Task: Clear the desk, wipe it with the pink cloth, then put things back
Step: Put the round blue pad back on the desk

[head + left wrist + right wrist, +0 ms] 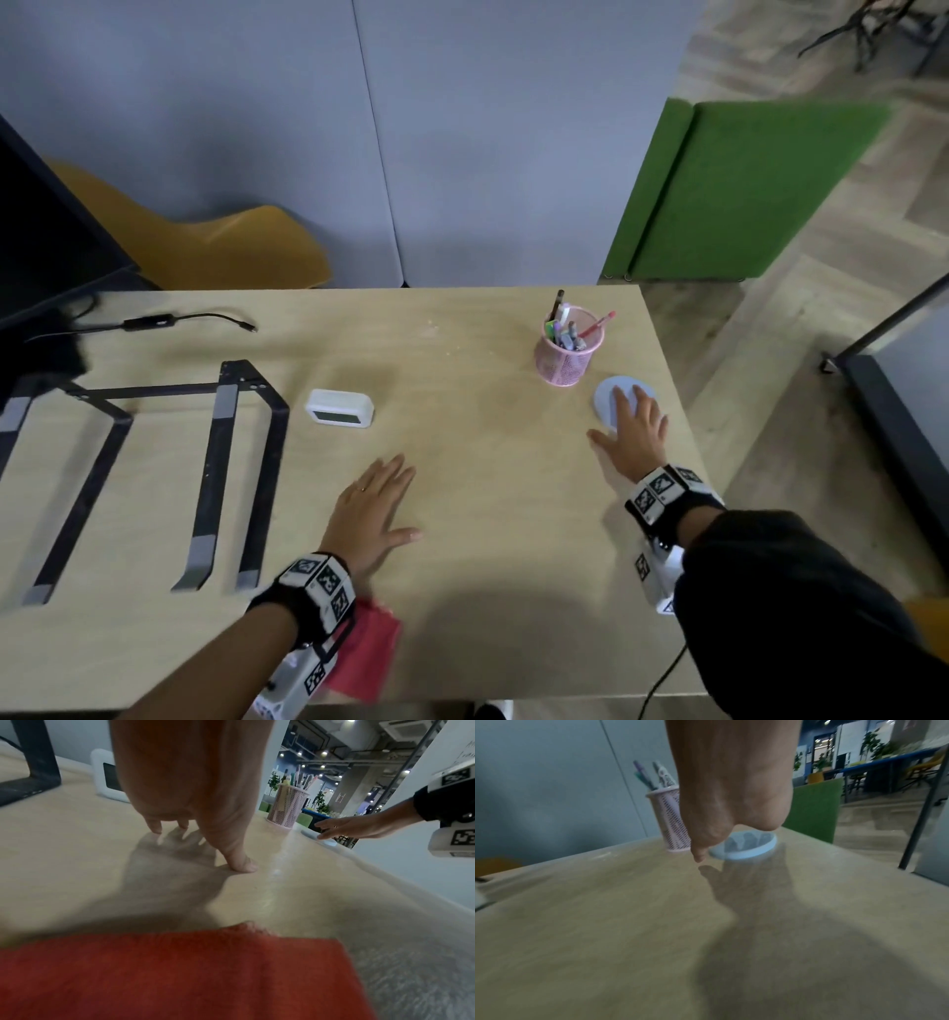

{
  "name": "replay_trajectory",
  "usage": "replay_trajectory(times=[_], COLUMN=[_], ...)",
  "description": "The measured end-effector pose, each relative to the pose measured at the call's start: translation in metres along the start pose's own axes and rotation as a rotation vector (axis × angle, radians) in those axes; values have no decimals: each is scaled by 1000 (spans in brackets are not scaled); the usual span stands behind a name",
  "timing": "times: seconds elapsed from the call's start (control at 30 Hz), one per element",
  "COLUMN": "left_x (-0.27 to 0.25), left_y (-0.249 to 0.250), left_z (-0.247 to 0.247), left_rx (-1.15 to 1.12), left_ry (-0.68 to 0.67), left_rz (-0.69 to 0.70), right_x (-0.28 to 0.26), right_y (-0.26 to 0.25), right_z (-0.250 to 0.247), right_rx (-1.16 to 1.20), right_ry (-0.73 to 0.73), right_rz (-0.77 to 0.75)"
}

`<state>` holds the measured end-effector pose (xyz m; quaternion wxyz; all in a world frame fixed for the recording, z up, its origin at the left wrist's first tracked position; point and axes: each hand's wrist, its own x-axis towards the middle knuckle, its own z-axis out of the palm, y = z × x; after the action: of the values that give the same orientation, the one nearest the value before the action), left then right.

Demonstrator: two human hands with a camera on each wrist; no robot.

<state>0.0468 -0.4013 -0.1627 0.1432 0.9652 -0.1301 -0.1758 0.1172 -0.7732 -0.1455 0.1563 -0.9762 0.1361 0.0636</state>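
Head view shows a light wooden desk [488, 514] with both hands spread over it. The left hand [372, 514] is flat, fingers straight and thumb out to the side, holding nothing; in the left wrist view its thumb tip touches the desk top while the fingertips [156, 827] hover just above their shadow or barely meet it, I cannot tell which. The pink cloth [367, 655] lies at the near edge of the desk, just behind and partly under the left wrist, and it fills the bottom of the left wrist view as a reddish-pink sheet [167, 977]. The right hand [629, 437] reaches to the right side of the desk with its fingers straight and laid over a pale blue round coaster [608, 398]; it grips nothing, and the right wrist view shows the coaster [746, 850] flat on the desk beneath the fingers, whose shadows fall across it. Whether the fingers press on the coaster or only hover over it is not clear. Just behind the coaster stands a pink mesh pen holder [565, 360], upright and full of pens. Near the middle of the desk a small white digital clock [340, 408] stands. To its left is a black metal laptop stand [215, 462], and behind that a black cable adapter [154, 322] lies near the far edge.
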Motion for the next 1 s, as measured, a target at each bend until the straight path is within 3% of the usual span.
replay_trajectory(times=[0.2, 0.57, 0.77, 0.93, 1.0], left_x=[3, 5, 7, 10, 10], left_y=[4, 6, 8, 14, 18], left_z=[-3, -2, -8, -25, -37], left_rx=[-58, -71, -63, -64, -213], left_ry=[51, 47, 3, -118, -102], left_rz=[-23, -64, -64, -103, -147], right_x=[24, 17, -22, -61, -77], right_y=[12, 2, -43, -110, -135], right_z=[-1, 11, 19, 26, 26], right_rx=[40, 94, 71, 90, 86], right_ry=[-54, 53, 14, -45, -64], right_rz=[117, 131, -61, -241, -316])
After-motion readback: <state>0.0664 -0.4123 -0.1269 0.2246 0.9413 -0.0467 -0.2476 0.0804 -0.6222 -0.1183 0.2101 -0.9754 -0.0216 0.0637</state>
